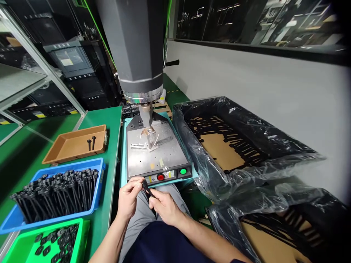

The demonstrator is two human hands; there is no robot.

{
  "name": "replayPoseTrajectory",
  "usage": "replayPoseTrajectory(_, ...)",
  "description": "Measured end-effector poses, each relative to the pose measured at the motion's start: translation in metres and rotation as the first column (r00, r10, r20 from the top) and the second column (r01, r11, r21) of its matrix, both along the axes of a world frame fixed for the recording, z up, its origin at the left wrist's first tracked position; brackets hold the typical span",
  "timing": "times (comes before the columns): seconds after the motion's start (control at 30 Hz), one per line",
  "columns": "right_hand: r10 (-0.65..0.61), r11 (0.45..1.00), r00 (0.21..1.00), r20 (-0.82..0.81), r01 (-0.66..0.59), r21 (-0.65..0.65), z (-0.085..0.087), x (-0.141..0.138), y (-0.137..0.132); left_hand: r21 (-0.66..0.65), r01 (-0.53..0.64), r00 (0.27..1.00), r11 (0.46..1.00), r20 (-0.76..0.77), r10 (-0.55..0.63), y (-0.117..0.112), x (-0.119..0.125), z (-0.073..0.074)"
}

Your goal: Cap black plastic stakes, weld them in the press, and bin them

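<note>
My left hand (129,193) pinches the upper end of a black stemmed plastic part (147,188). The fingers of my right hand (166,206) are closed on the lower end of the same part, which slants between both hands above my lap. Just beyond them is the press machine's base plate (142,160), with a red button (160,177) and a green button (183,171) on its front. A small metal fixture (151,140) stands on the plate, under the machine's pointed metal tip (146,115).
On the left, a brown tray (65,148) holds two black stemmed parts, a blue bin (100,182) many more, and a green bin (83,237) small black pieces. To the right stand two plastic-lined boxes (186,128) with cardboard and black stemmed parts. The grey machine head (134,44) hangs ahead.
</note>
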State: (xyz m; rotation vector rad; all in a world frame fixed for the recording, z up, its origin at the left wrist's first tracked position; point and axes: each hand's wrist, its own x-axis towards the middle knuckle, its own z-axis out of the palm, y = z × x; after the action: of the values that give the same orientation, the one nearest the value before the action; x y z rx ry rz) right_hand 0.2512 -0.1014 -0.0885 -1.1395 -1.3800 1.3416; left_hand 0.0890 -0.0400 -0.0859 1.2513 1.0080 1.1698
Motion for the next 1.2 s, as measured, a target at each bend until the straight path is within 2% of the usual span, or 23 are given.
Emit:
replayPoseTrajectory(0.13, 0.007, 0.992, 0.992, -0.129, -0.023, -0.126, -0.01, 0.001, 0.002, 0.043, 0.019, 0.997, 0.999, -0.081, -0.015, 0.0, 0.004, 0.003)
replayPoseTrajectory(0.3, 0.009, 0.991, 0.969, -0.247, -0.042, -0.129, -0.011, 0.007, 0.018, 0.068, -0.016, 0.989, 0.998, -0.148, 0.026, 0.011, 0.014, 0.004)
replayPoseTrajectory(0.43, 0.016, 0.981, 0.923, -0.385, -0.089, -0.174, -0.012, 0.009, 0.035, 0.095, 0.023, 0.974, 0.995, -0.225, -0.001, 0.02, 0.024, -0.003)
replayPoseTrajectory(0.53, -0.072, 0.954, 0.881, -0.468, -0.075, -0.289, -0.014, 0.008, 0.047, 0.115, 0.076, 0.959, 0.99, -0.282, -0.04, 0.021, 0.029, -0.01)
replayPoseTrajectory(0.63, -0.198, 0.922, 0.83, -0.521, -0.023, -0.387, -0.018, 0.008, 0.059, 0.146, 0.145, 0.937, 0.979, -0.339, -0.088, 0.024, 0.031, -0.009)
replayPoseTrajectory(0.7, -0.234, 0.914, 0.819, -0.524, 0.001, -0.406, -0.023, 0.008, 0.066, 0.204, 0.108, 0.934, 0.973, -0.357, -0.029, 0.034, 0.029, -0.002)
replayPoseTrajectory(0.77, -0.244, 0.913, 0.828, -0.504, 0.022, -0.407, -0.03, 0.007, 0.073, 0.296, -0.01, 0.927, 0.955, -0.355, 0.12, 0.054, 0.026, 0.011)
replayPoseTrajectory(0.83, -0.227, 0.911, 0.849, -0.477, 0.012, -0.411, -0.038, 0.002, 0.08, 0.383, -0.128, 0.894, 0.915, -0.356, 0.273, 0.083, 0.024, 0.027)
replayPoseTrajectory(0.93, -0.158, 0.908, 0.878, -0.452, -0.051, -0.416, -0.047, -0.014, 0.092, 0.421, -0.182, 0.81, 0.889, -0.448, 0.378, 0.132, 0.027, 0.049)
replayPoseTrajectory(1.0, -0.122, 0.9, 0.884, -0.451, -0.093, -0.426, -0.048, -0.031, 0.103, 0.304, -0.159, 0.811, 0.939, -0.502, 0.3, 0.158, 0.034, 0.059)
replayPoseTrajectory(1.07, -0.1, 0.893, 0.884, -0.457, -0.122, -0.432, -0.048, -0.048, 0.116, 0.08, -0.104, 0.882, 0.991, -0.453, 0.129, 0.176, 0.044, 0.064)
replayPoseTrajectory(1.13, -0.097, 0.904, 0.887, -0.451, -0.111, -0.413, -0.047, -0.064, 0.131, -0.102, -0.021, 0.942, 0.995, -0.335, -0.014, 0.184, 0.053, 0.067)
replayPoseTrajectory(1.2, -0.111, 0.93, 0.9, -0.422, -0.056, -0.364, -0.049, -0.074, 0.146, -0.176, 0.042, 0.968, 0.983, -0.238, -0.084, 0.185, 0.061, 0.07)
